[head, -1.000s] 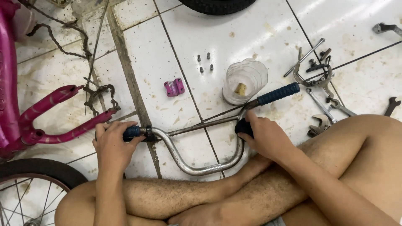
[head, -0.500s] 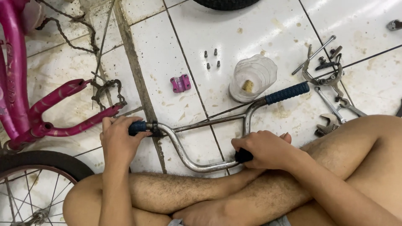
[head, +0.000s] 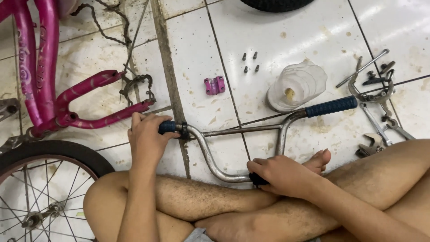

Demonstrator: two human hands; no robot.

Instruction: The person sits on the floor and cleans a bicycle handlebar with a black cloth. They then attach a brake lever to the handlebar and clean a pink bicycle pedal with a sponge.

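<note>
A chrome bicycle handlebar (head: 210, 157) with a cross brace lies on the white tiled floor in front of my crossed legs. My left hand (head: 145, 139) is wrapped around its left blue grip, beside a small black clamp. My right hand (head: 280, 172) closes over a dark part at the bottom middle of the bar. The right blue grip (head: 331, 106) points away, free of both hands.
A pink bicycle frame (head: 45, 89) and a spoked wheel (head: 40, 188) lie at left. A pink stem clamp (head: 214, 84), several small bolts (head: 250, 62), a clear plastic container (head: 295, 85), wrenches and brake parts (head: 376, 112) sit on the tiles. A black tyre (head: 275, 3) is at top.
The handlebar has swung so that its curve lies closer to my legs. My right hand moved down and nearer with it. My left hand stays on the left grip.
</note>
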